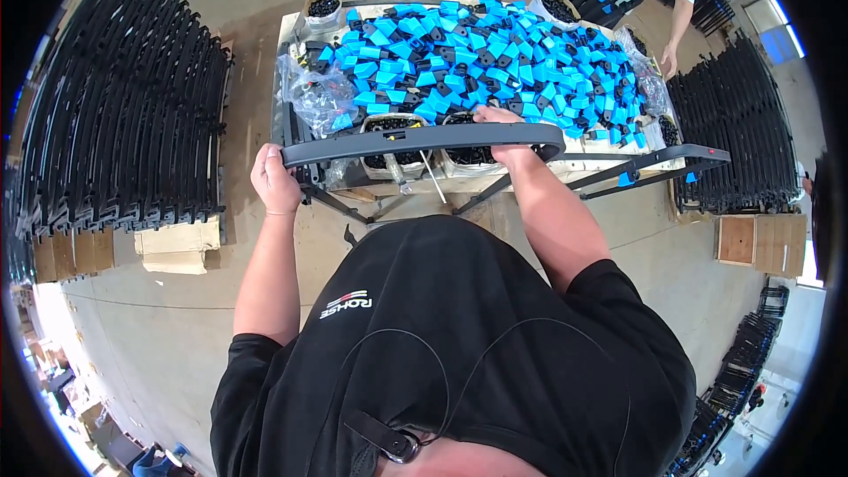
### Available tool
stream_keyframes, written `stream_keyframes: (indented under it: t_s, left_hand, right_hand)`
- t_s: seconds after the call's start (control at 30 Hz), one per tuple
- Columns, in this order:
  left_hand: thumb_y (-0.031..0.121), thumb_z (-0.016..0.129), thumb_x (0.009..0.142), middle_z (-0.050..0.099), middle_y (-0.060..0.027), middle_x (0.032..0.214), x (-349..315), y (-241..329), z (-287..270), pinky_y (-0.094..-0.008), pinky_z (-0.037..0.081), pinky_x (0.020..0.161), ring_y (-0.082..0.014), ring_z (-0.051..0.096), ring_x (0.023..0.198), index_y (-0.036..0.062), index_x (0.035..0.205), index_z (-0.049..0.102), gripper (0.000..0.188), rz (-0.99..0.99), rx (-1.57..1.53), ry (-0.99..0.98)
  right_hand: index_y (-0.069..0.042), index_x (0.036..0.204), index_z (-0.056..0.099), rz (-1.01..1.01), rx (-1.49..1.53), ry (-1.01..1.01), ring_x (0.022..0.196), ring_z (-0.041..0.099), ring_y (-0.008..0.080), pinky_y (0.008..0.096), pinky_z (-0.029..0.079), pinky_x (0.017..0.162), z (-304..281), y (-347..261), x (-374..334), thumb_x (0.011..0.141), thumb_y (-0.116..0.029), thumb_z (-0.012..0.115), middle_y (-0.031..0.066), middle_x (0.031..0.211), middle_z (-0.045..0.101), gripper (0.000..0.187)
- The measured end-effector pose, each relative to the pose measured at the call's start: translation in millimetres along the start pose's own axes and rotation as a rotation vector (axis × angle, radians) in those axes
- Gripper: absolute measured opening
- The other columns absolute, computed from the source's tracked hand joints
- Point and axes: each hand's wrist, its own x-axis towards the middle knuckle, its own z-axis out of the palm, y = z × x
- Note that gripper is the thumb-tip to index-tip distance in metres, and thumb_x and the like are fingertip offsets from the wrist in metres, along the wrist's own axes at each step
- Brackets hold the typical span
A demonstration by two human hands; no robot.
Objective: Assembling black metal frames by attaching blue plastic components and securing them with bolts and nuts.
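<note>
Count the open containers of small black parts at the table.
6: far left container, far right container, farther right-edge container, nearer right-edge container, near left container, near right container. The black bar partly covers the last two; others may be hidden.

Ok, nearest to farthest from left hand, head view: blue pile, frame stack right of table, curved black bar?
1. Curved black bar: left end in left hand
2. Blue pile: ahead, to the right
3. Frame stack: far right

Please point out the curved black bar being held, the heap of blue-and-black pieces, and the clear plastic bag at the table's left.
Curved black bar [442,138]: head view, mid-length.
Blue-and-black pieces [481,57]: head view, heap's middle.
Clear plastic bag [321,99]: head view, crumpled middle.
</note>
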Motion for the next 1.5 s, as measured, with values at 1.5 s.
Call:
stream_keyframes:
  t_s: [1.5]
  left_hand:
    - [0.025, 0.047, 0.101, 0.049, 0.0016, 0.069, -1, 8, 7, -0.0218, 0.035, 0.053, -0.0063, 0.044, 0.058, 0.0041, 0.082, 0.058, 0.030, -0.022, -0.042, 0.047]
  right_hand:
    - [-0.017, 0.130, 0.066, -0.324, -1.821, -0.140, 0.126, 0.060, 0.0322, 0.0467, 0.048, 0.103, -9, 2, 2, 0.100, -0.033, 0.045, 0.0116, 0.134, 0.065, 0.040]
